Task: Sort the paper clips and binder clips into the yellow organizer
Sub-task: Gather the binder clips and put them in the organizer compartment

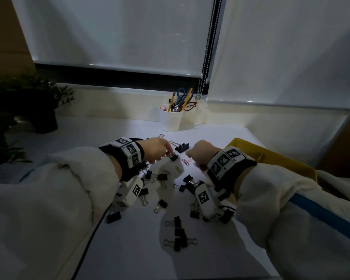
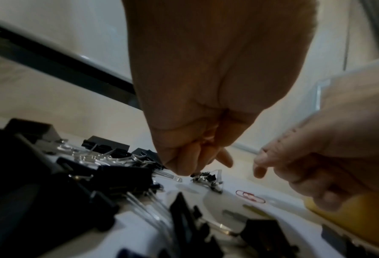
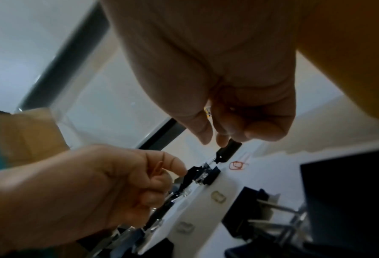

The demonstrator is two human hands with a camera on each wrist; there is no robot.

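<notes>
While binder clips litter the table (image 1: 129,259), left hand (image 1: 157,148) pinches a small binder clip (image 1: 174,157). Right hand (image 1: 202,153), curled, holds something yellowish, probably a paper clip. Next: carry both to the yellow organizer (image 1: 271,158).

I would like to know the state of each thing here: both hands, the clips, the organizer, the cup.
left hand: pinches a small binder clip
right hand: curled, contents unclear
red paper clip: flat on the table
loose binder clips: scattered, unsorted
yellow organizer: contents hidden
white cup: upright, holding scissors and pencils
</notes>
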